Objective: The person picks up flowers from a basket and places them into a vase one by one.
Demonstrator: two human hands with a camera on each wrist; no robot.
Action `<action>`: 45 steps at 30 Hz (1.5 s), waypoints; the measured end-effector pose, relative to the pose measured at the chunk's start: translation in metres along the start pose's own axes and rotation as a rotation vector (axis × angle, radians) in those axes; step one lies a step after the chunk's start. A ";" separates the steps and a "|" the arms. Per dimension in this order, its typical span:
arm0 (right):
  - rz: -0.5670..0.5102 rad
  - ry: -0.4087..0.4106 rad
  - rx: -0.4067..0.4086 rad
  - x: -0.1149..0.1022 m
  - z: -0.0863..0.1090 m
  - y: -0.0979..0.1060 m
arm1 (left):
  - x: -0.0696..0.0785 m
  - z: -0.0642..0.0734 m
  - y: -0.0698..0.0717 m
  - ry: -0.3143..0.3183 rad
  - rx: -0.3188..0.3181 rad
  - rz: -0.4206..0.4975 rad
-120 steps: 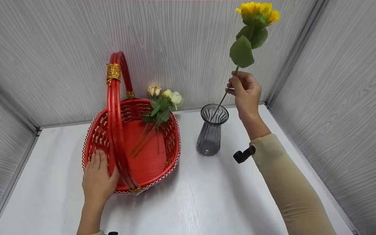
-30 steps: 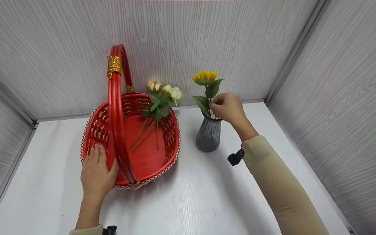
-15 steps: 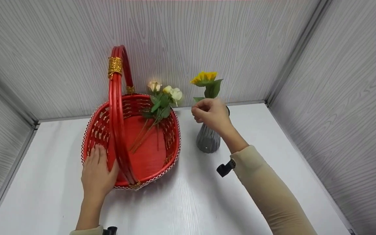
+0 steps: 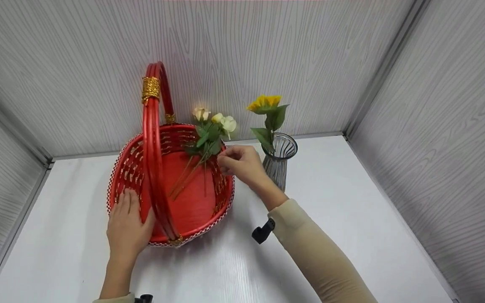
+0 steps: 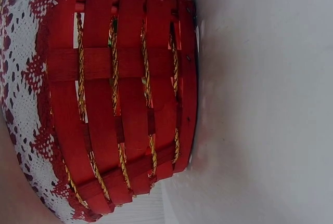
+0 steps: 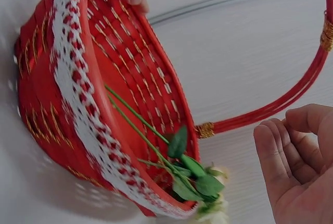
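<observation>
My left hand [image 4: 126, 227] rests over the near-left rim of a red woven basket [image 4: 194, 216], its straight fingers inside. In the left wrist view the basket's slatted side [image 5: 99, 99] and lace edging fill much of the frame. My right hand [image 4: 244, 166] hovers at the basket's right rim, fingers loosely bent, holding nothing. Close to its fingertips, a peach rose [image 4: 201, 113] and white roses [image 4: 227, 124] lean on the back rim, stems on the basket floor. To the right, a sunflower [image 4: 265, 103] stands in a grey ribbed glass vase [image 4: 277, 170], partly behind my right hand and forearm.
The basket's tall red handle [image 4: 152, 139], with gold wrapping [image 4: 150, 88], arches over its left half. A white table [image 4: 331, 235] carries everything. Grey wood-grain walls [image 4: 301, 50] enclose it at the back and both sides.
Four seconds ago my right hand held the sunflower above the vase; the flower then went down in. The hand let go and moved left to the basket's rim. My left hand stayed put.
</observation>
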State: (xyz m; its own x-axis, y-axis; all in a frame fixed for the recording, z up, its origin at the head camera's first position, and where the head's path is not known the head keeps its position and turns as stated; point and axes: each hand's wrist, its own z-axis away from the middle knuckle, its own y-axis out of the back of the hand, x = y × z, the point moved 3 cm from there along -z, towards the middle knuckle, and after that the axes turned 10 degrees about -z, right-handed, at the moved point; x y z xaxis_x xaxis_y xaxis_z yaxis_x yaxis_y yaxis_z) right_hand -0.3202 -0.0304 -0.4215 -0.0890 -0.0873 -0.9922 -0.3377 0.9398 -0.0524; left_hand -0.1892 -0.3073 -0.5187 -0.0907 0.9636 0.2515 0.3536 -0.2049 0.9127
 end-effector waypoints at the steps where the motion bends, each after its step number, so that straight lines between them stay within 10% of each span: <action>1: -0.031 -0.021 0.006 0.004 0.000 -0.004 | 0.000 0.000 0.000 -0.001 0.000 -0.001; 23: -0.412 -0.300 0.072 0.083 -0.011 -0.057 | 0.000 0.000 0.001 0.000 0.016 -0.003; 45: -0.650 -0.519 0.271 0.112 -0.031 -0.066 | 0.002 0.001 0.003 -0.001 0.065 0.017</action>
State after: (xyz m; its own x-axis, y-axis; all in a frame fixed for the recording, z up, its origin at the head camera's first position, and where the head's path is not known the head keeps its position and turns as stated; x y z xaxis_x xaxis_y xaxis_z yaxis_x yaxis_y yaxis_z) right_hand -0.3371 -0.1121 -0.5254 0.5043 -0.5334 -0.6791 0.0668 0.8082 -0.5852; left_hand -0.1875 -0.3057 -0.5158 -0.0833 0.9603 0.2664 0.4151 -0.2096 0.8853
